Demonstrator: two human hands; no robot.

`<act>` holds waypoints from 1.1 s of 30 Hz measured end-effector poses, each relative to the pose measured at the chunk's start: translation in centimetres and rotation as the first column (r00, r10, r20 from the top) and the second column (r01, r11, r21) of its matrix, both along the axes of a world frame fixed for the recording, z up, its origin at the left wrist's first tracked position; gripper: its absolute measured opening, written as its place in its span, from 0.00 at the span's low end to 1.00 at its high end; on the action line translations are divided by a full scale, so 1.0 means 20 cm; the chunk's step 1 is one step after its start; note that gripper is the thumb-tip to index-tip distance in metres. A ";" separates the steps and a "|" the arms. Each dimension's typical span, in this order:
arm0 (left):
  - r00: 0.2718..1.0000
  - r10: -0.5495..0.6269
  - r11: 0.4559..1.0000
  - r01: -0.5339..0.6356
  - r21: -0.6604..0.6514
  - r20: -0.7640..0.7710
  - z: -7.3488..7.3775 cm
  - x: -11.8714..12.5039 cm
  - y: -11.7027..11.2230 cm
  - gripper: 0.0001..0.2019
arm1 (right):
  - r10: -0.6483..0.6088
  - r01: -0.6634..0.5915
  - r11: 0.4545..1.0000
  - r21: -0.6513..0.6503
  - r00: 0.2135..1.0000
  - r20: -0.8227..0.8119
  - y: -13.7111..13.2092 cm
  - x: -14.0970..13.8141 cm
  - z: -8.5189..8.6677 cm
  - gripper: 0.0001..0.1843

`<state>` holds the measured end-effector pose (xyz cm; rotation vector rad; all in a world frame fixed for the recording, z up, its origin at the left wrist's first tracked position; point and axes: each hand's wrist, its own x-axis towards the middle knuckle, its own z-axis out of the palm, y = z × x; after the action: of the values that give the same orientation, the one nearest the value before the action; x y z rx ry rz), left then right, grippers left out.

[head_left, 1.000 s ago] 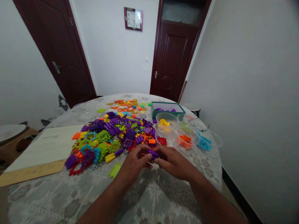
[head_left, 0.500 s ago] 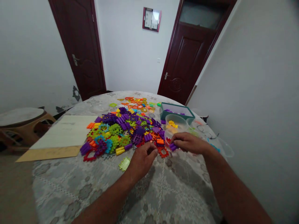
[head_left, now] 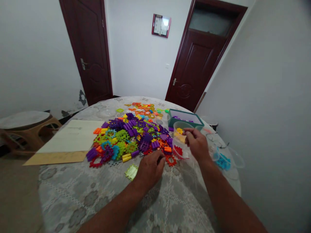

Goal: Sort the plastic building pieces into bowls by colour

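A heap of colourful plastic building pieces lies in the middle of the table. At its near edge rests my left hand, fingers curled in; whether anything is under them is hidden. Left of that hand lies a pale green square piece. My right hand is held at the rim of a clear round tub with yellow pieces in it. Its thumb and fingers are pinched together, and what is between them I cannot make out. A nearer clear tub holds red pieces.
A green-edged box with purple pieces stands behind the tubs. Blue pieces sit in a container at the right. Orange pieces are spread at the back. A sheet of paper lies at the left, and a stool stands beside the table.
My right hand has moved up and away from the red tub to the yellow one. The purple piece it held no longer shows. My left hand has stayed about where it was.
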<state>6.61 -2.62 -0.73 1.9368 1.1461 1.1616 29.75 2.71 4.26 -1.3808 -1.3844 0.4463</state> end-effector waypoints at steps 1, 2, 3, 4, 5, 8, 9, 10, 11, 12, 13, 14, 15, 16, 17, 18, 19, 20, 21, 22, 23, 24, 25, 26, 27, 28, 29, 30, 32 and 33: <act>1.000 0.002 1.000 -0.002 0.008 0.017 0.00 0.00 -0.01 0.07 | 0.064 -0.063 0.998 -0.004 0.997 0.032 -0.08 -0.07 -0.07 0.18; 0.999 0.007 1.000 -0.008 0.017 0.037 0.01 0.00 -0.01 0.07 | 0.140 -0.139 0.990 -0.029 0.987 0.082 -0.16 -0.15 -0.13 0.16; 0.998 0.015 1.000 -0.017 0.023 0.061 0.01 0.00 -0.01 0.07 | 0.191 -0.190 0.982 -0.020 0.973 0.127 -0.22 -0.21 -0.20 0.14; 0.996 0.027 0.999 -0.029 0.024 0.087 0.01 0.00 -0.02 0.06 | 0.243 -0.247 0.969 0.001 0.955 0.171 -0.27 -0.27 -0.27 0.13; 0.992 0.043 0.999 -0.046 0.022 0.116 0.01 0.00 -0.02 0.06 | 0.291 -0.301 0.954 0.008 0.929 0.228 -0.30 -0.32 -0.33 0.12; 0.970 0.149 0.987 -0.158 0.032 0.193 0.03 -0.02 -0.01 0.04 | 0.403 -0.448 0.894 0.010 0.813 0.420 -0.33 -0.41 -0.47 0.10; 0.960 0.196 0.977 -0.209 0.047 0.199 0.05 -0.03 0.00 0.04 | 0.430 -0.489 0.872 0.000 0.767 0.475 -0.33 -0.42 -0.50 0.10; 0.952 0.240 0.964 -0.257 0.070 0.189 0.07 -0.05 0.00 0.04 | 0.453 -0.524 0.852 -0.010 0.727 0.516 -0.33 -0.43 -0.52 0.10; 0.944 0.282 0.948 -0.301 0.100 0.169 0.09 -0.07 0.01 0.05 | 0.475 -0.552 0.833 -0.023 0.695 0.540 -0.33 -0.43 -0.53 0.10; 0.938 0.319 0.932 -0.337 0.135 0.138 0.12 -0.10 0.01 0.06 | 0.497 -0.575 0.817 -0.035 0.673 0.549 -0.34 -0.44 -0.53 0.11; 0.930 0.353 0.915 -0.366 0.173 0.101 0.15 -0.13 0.01 0.07 | 0.518 -0.595 0.802 -0.046 0.656 0.548 -0.35 -0.44 -0.53 0.12; 0.912 0.401 0.888 -0.409 0.212 0.079 0.18 -0.17 0.00 0.08 | 0.538 -0.613 0.788 -0.055 0.643 0.545 -0.35 -0.44 -0.52 0.12; 0.891 0.450 0.858 -0.448 0.250 0.051 0.20 -0.22 0.00 0.09 | 0.557 -0.632 0.772 -0.061 0.628 0.544 -0.36 -0.44 -0.51 0.12; 0.865 0.501 0.823 -0.489 0.288 0.035 0.22 -0.28 0.00 0.11 | 0.574 -0.651 0.756 -0.068 0.609 0.547 -0.37 -0.44 -0.50 0.12; 0.838 0.546 0.792 -0.522 0.315 0.014 0.22 -0.35 -0.01 0.12 | 0.588 -0.667 0.741 -0.076 0.590 0.553 -0.38 -0.44 -0.49 0.12; 0.809 0.587 0.765 -0.551 0.333 -0.009 0.21 -0.43 -0.01 0.14 | 0.601 -0.682 0.727 -0.084 0.572 0.559 -0.38 -0.44 -0.48 0.12; 0.782 0.623 0.742 -0.577 0.341 -0.034 0.20 -0.51 -0.01 0.16 | 0.610 -0.692 0.716 -0.090 0.558 0.563 -0.39 -0.44 -0.48 0.12; 0.760 0.647 0.732 -0.597 0.328 -0.061 0.17 -0.60 -0.02 0.18 | 0.618 -0.699 0.708 -0.097 0.548 0.564 -0.39 -0.44 -0.48 0.12; 0.743 0.663 0.730 -0.614 0.301 -0.091 0.13 -0.69 -0.02 0.20 | 0.624 -0.704 0.703 -0.104 0.540 0.565 -0.40 -0.44 -0.48 0.12; 0.735 0.667 0.736 -0.621 0.270 -0.127 0.09 -0.78 -0.03 0.22 | 0.629 -0.708 0.698 -0.111 0.532 0.566 -0.40 -0.44 -0.49 0.12; 0.725 0.669 0.740 -0.628 0.241 -0.164 0.05 -0.87 -0.03 0.23 | 0.634 -0.713 0.692 -0.115 0.524 0.569 -0.41 -0.44 -0.49 0.12; 0.716 0.668 0.744 -0.633 0.215 -0.203 0.00 -0.95 -0.04 0.25 | 0.639 -0.719 0.685 -0.119 0.513 0.573 -0.41 -0.45 -0.50 0.12; 0.712 0.659 0.752 -0.630 0.191 -0.245 -0.04 -1.02 -0.04 0.26 | 0.642 -0.725 0.678 -0.122 0.504 0.577 -0.41 -0.45 -0.50 0.13; 0.709 0.648 0.760 -0.625 0.178 -0.278 -0.07 -1.07 -0.04 0.28 | 0.646 -0.731 0.671 -0.123 0.495 0.580 -0.42 -0.45 -0.51 0.13; 0.716 0.624 0.778 -0.606 0.166 -0.314 -0.10 -1.11 -0.03 0.29 | 0.650 -0.738 0.663 -0.123 0.487 0.583 -0.42 -0.45 -0.51 0.13; 0.721 0.600 0.795 -0.586 0.158 -0.346 -0.13 -1.14 -0.02 0.31 | 0.653 -0.744 0.657 -0.123 0.480 0.586 -0.42 -0.46 -0.51 0.13; 0.730 0.576 0.813 -0.561 0.159 -0.367 -0.15 -1.16 0.00 0.33 | 0.655 -0.747 0.653 -0.125 0.474 0.589 -0.43 -0.46 -0.51 0.13; 0.740 0.553 0.829 -0.535 0.162 -0.382 -0.17 -1.18 0.02 0.35 | 0.656 -0.749 0.651 -0.127 0.470 0.590 -0.43 -0.46 -0.51 0.13; 0.776 0.510 0.858 -0.486 0.163 -0.370 -0.20 -1.19 0.06 0.40 | 0.653 -0.745 0.654 -0.129 0.470 0.593 -0.43 -0.46 -0.52 0.13; 0.797 0.490 0.871 -0.464 0.160 -0.354 -0.21 -1.19 0.09 0.42 | 0.652 -0.741 0.658 -0.133 0.472 0.593 -0.43 -0.46 -0.52 0.13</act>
<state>-17.19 -0.91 -4.84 2.0449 1.9215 1.0902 20.60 -5.87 -6.09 -0.7635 -2.5021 0.4280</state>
